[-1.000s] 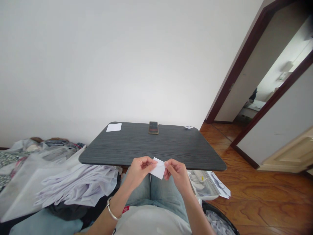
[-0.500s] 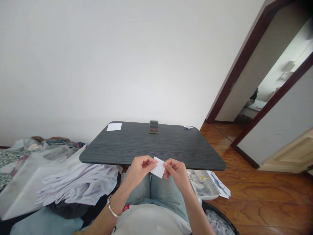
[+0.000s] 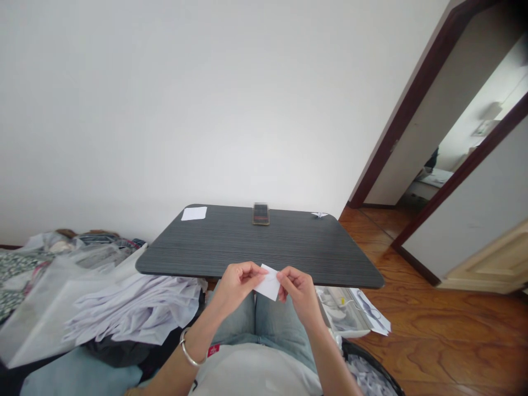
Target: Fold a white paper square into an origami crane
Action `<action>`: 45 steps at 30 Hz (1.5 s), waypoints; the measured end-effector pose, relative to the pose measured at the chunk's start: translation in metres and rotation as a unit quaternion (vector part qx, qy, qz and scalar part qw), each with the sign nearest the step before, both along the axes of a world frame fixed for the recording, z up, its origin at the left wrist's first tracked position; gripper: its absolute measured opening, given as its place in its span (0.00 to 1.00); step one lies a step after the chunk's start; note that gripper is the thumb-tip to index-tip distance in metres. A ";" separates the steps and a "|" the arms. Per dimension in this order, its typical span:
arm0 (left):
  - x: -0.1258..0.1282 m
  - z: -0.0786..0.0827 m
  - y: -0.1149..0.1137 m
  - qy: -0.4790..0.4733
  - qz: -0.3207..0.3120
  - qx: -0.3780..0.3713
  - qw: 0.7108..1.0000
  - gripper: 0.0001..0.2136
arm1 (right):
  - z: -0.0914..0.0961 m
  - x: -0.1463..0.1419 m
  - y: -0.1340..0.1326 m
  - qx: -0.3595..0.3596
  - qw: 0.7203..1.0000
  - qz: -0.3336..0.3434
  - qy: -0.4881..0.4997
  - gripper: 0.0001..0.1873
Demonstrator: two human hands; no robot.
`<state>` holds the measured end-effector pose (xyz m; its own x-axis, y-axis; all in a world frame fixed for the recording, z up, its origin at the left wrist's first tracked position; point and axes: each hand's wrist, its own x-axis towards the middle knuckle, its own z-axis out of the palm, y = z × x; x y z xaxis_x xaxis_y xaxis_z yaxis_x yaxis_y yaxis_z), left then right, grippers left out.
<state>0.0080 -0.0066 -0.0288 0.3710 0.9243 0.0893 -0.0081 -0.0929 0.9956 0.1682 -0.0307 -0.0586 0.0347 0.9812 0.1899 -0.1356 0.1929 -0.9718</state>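
Observation:
A small white piece of paper (image 3: 268,284), with what looks like a crease across it, is held at the near edge of the dark table (image 3: 231,242). My left hand (image 3: 239,283) pinches its left corner between thumb and forefinger. On the opposite corner, the thumb and fingers of my right hand (image 3: 297,289) are closed. The paper hangs over my lap, tilted toward me. Flat on the table's far left corner lies a white sheet (image 3: 193,213). A small folded white paper piece (image 3: 319,214) rests at the far right corner.
A dark phone-like object (image 3: 260,214) stands at the table's back edge by the wall. Folded white cloth (image 3: 136,308) and plastic bags are piled on the left. To the right below are a white tray (image 3: 350,333) and a black bin (image 3: 371,366) of paper scraps.
Both hands keep their pinch on the paper with hardly any movement. The whole view has shifted very slightly.

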 end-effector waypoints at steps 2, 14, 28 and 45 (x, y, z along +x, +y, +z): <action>0.001 0.000 0.000 -0.004 -0.001 -0.006 1.000 0.07 | 0.000 0.000 0.000 -0.003 1.000 0.000 -0.006 0.18; 0.001 -0.003 0.000 -0.010 -0.018 -0.019 1.000 0.08 | -0.001 -0.004 -0.003 -0.001 0.999 -0.028 -0.031 0.19; 0.010 -0.005 0.001 -0.064 0.021 -0.019 0.998 0.11 | 0.000 -0.007 -0.005 0.013 0.998 -0.037 -0.049 0.19; 0.013 -0.011 0.003 -0.053 0.002 -0.002 0.999 0.10 | -0.008 -0.010 0.002 0.023 0.999 -0.012 -0.041 0.18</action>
